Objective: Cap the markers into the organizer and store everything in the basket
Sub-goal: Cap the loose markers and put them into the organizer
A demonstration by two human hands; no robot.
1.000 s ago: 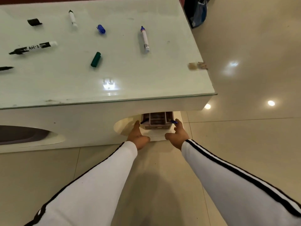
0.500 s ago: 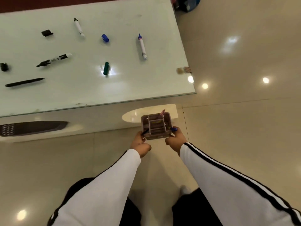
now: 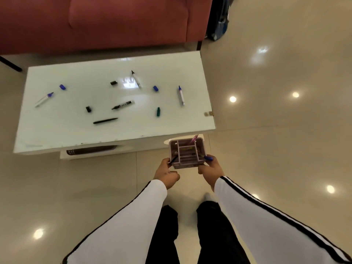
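A mauve organizer (image 3: 187, 152) with several compartments is held in the air in front of the table, my left hand (image 3: 166, 173) on its left side and my right hand (image 3: 209, 168) on its right. A black pen pokes out by the left hand and a blue cap (image 3: 209, 158) shows by the right. On the white glass table (image 3: 76, 134) lie uncapped markers: a blue one (image 3: 181, 96), another blue one (image 3: 44, 99), a black one (image 3: 123, 105), a black one (image 3: 136, 79) and a dark pen (image 3: 105, 121). Loose caps lie among them: blue (image 3: 155, 88), blue (image 3: 62, 87), green (image 3: 158, 111), black (image 3: 88, 109), black (image 3: 113, 83).
A dark basket (image 3: 91, 149) lies on the shelf under the table's front edge. A red sofa (image 3: 106, 21) stands behind the table and a dark bag (image 3: 219, 18) rests on the floor at the back right. Glossy tile floor surrounds the table.
Both hands pulled the organizer out from the lower shelf and lifted it. The view rose and backed away, so the whole table and the sofa are in sight.
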